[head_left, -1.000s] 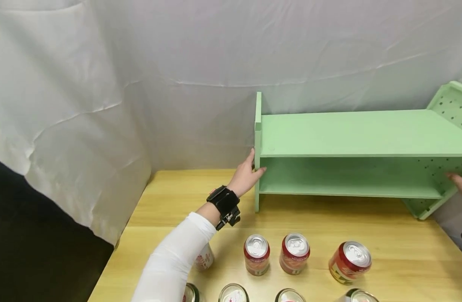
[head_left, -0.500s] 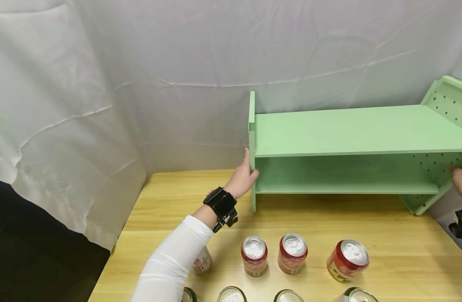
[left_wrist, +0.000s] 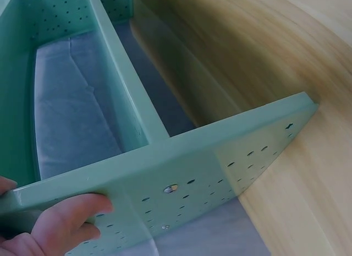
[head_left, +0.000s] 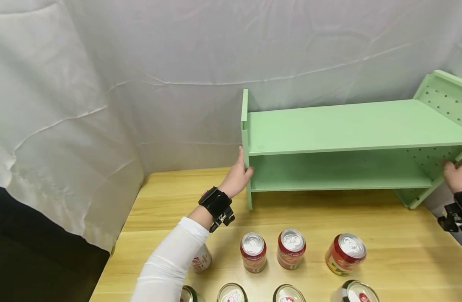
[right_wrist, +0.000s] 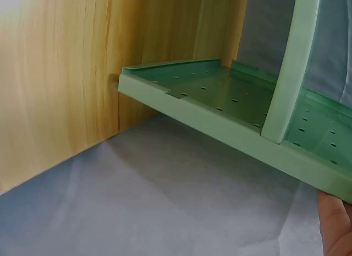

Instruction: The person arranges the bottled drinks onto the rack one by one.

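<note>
A pale green two-tier shelf rack (head_left: 348,126) with perforated side panels stands on the wooden table. At its left end, my left hand (head_left: 234,178) holds the side panel's front edge. The left wrist view shows fingers (left_wrist: 71,217) along the panel's outer, holed face, with another digit at the inner edge. My right hand (head_left: 459,174) grips the front edge of the right side panel, partly cut off by the frame. In the right wrist view, fingers (right_wrist: 334,223) press against that panel's outer side; the rest of the hand is out of frame.
Red drink cans (head_left: 253,251) stand in a row in front of the rack, with several green-rimmed cans (head_left: 288,293) nearer me. A whitish can (head_left: 201,259) is partly behind my left sleeve. White curtains (head_left: 178,84) hang behind and beside the wooden table (head_left: 170,193).
My right hand has come further into view and now holds the right panel. The rack appears slightly further left, while the head view has also shifted. My left hand stays on its panel.
</note>
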{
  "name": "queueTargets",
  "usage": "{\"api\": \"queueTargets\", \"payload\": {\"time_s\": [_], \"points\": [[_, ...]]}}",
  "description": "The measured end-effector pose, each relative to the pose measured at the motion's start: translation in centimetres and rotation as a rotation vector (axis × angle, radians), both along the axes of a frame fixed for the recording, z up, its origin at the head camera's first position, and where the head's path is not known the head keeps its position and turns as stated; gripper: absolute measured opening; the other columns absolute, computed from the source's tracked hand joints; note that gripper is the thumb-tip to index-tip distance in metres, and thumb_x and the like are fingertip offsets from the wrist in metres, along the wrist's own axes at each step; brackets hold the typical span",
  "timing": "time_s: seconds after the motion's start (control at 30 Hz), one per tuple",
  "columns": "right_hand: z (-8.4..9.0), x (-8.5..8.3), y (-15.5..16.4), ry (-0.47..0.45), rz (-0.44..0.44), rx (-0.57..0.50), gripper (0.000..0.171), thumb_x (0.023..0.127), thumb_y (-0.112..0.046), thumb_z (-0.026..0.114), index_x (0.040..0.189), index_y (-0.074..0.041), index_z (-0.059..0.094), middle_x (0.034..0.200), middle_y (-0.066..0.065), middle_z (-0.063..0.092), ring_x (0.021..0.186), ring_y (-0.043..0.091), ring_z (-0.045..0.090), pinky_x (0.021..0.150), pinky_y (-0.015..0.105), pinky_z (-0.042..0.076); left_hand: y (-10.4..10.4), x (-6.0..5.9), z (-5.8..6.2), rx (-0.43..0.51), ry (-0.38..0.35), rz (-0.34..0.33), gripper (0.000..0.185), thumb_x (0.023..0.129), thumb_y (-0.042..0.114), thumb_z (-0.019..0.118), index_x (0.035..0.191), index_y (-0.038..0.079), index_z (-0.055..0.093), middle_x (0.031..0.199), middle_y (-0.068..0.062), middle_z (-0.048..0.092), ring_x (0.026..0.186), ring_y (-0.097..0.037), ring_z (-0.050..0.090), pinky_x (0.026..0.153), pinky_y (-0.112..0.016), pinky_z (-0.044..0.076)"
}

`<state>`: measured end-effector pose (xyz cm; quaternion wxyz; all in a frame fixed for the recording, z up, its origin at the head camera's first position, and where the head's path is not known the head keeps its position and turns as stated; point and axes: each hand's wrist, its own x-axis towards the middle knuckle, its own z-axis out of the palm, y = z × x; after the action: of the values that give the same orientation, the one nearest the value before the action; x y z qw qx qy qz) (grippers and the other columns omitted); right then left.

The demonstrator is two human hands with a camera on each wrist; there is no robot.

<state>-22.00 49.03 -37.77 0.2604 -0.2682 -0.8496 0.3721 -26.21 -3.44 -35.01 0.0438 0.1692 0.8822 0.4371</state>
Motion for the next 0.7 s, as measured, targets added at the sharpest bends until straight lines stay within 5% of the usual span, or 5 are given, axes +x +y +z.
{"api": "queueTargets", "payload": {"time_s": [0.13,0.2,0.33,0.5,0.7], "points": [[-0.8,-0.7,0.7,0.006,0.011,0.075,0.053,0.092,-0.004,0.032,0.144,0.005,0.026,0.142,0.035,0.030,0.132,0.049,0.031,0.105,0.058,0.028,-0.2,-0.2,0.0,0.001,0.003,0.009,0.079,0.098,0.018,0.044,0.148,0.010,-0.017,0.155,-0.016,0.009,0.061,-0.019,0.048,0.083,-0.037,0.047],[-1.5,-1.4,1.4,0.009,0.003,0.133,0.051,0.093,-0.005,0.032,0.144,0.001,0.030,0.140,0.034,0.035,0.129,0.048,0.035,0.096,0.063,0.035,-0.3,-0.4,0.0,0.003,0.012,0.011,0.079,0.098,0.017,0.044,0.149,0.009,-0.015,0.156,-0.016,0.009,0.090,-0.023,0.059,0.098,-0.037,0.042],[-1.9,-1.6,1.4,-0.014,0.038,0.199,0.046,0.095,-0.006,0.033,0.139,0.006,0.036,0.127,0.040,0.044,0.116,0.054,0.045,0.082,0.066,0.040,-0.8,-0.4,-0.4,0.016,0.035,0.004,0.077,0.097,0.016,0.044,0.150,0.009,-0.012,0.156,-0.013,0.008,0.137,-0.027,0.031,0.113,-0.037,0.022],[-0.6,-0.1,-0.6,-0.039,0.110,0.251,0.036,0.091,-0.003,0.041,0.116,0.023,0.040,0.107,0.048,0.045,0.095,0.062,0.047,0.064,0.060,0.042,-1.3,-0.2,-1.0,0.043,0.054,-0.021,0.075,0.097,0.013,0.044,0.151,0.010,-0.009,0.157,-0.011,0.006,0.142,-0.024,0.018,0.114,-0.036,0.017],[-0.1,0.1,-1.0,-0.069,0.134,0.250,0.038,0.093,-0.004,0.040,0.120,0.023,0.038,0.109,0.049,0.044,0.096,0.061,0.048,0.066,0.060,0.043,-1.5,-0.5,-1.2,0.084,0.041,-0.027,0.074,0.097,0.013,0.043,0.151,0.011,-0.008,0.157,-0.013,0.011,0.139,-0.026,0.026,0.110,-0.038,0.027]]}}
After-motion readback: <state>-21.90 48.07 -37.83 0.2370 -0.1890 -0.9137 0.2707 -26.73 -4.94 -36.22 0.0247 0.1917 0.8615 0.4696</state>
